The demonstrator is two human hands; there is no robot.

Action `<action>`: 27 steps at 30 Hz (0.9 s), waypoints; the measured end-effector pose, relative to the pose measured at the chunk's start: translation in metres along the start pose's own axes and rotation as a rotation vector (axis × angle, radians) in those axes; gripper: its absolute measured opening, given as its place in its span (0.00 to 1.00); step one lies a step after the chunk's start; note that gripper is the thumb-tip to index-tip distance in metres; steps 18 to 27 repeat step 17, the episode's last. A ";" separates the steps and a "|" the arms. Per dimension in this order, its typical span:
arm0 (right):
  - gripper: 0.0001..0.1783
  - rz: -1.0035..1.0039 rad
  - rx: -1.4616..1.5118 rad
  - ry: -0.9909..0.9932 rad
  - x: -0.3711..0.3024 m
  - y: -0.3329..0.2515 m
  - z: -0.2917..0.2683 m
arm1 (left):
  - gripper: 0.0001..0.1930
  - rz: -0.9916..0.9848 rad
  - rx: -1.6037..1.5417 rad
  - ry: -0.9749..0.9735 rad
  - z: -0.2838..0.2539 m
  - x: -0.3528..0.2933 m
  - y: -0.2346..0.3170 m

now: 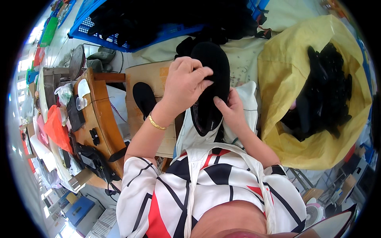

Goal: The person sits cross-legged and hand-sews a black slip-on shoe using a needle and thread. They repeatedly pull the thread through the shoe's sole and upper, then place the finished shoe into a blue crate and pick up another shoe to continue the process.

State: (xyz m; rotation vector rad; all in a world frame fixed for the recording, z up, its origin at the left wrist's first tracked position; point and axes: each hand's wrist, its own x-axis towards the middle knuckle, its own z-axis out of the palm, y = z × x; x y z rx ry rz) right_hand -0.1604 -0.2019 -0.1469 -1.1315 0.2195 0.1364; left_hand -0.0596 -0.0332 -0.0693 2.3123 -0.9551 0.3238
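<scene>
A black cloth shoe [214, 63] is held in front of me, its rounded toe pointing away and its opening toward my body. My right hand [232, 109] grips its right side, with the thumb on top. My left hand [184, 79] is over the shoe's left edge, thumb and fingers pinched together. Whatever is between those fingertips is too small to make out. Another black shoe [144, 97] lies on the cardboard [135, 79] to the left of my left wrist.
A blue plastic crate [139, 47] heaped with black pieces stands at the far side. On the right, a large yellow sack [278, 75] holds more black shoes [325, 67]. A wooden table [104, 131] with small items is at left. White cloth [248, 99] lies beside my right hand.
</scene>
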 end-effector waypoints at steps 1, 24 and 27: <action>0.19 0.000 0.017 -0.001 -0.001 0.001 0.000 | 0.13 0.045 -0.004 0.064 0.003 -0.001 0.002; 0.22 -0.270 -0.073 -0.057 0.027 -0.008 0.027 | 0.14 0.397 0.327 0.375 -0.013 -0.009 -0.010; 0.22 -0.270 -0.073 -0.057 0.027 -0.008 0.027 | 0.14 0.397 0.327 0.375 -0.013 -0.009 -0.010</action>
